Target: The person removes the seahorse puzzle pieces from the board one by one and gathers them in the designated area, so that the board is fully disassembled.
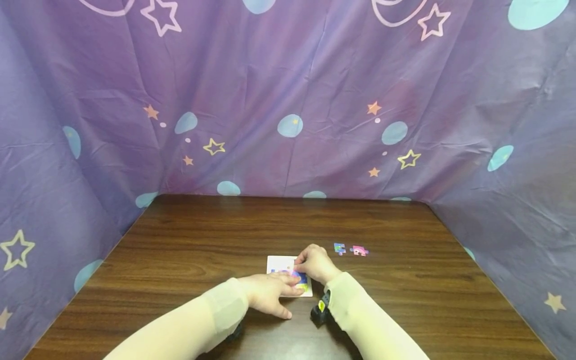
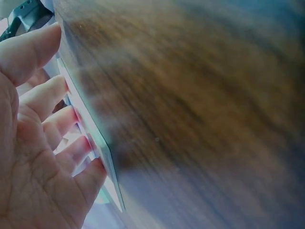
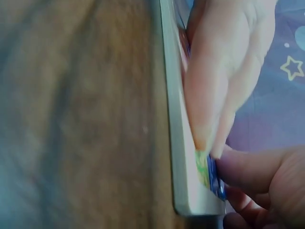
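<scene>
A small white puzzle board (image 1: 278, 262) lies on the table, partly filled with blue, pink and yellow-green jigsaw pieces. My left hand (image 1: 270, 292) rests across it with spread fingers, the fingertips touching the pieces and the board's edge in the left wrist view. At the board's far right part, my right hand (image 1: 316, 265) has its thumb and curled fingers together around a blue puzzle piece (image 3: 215, 177), largely hidden by the fingers. Beyond the right hand lie two loose pieces, a blue-green puzzle piece (image 1: 339, 248) and a pink puzzle piece (image 1: 359, 251).
The brown wooden table (image 1: 202, 225) extends on all sides of the board. A purple curtain (image 1: 252, 100) with stars and planets hangs behind and along both sides. A black wrist device (image 1: 320, 311) sits under the right sleeve.
</scene>
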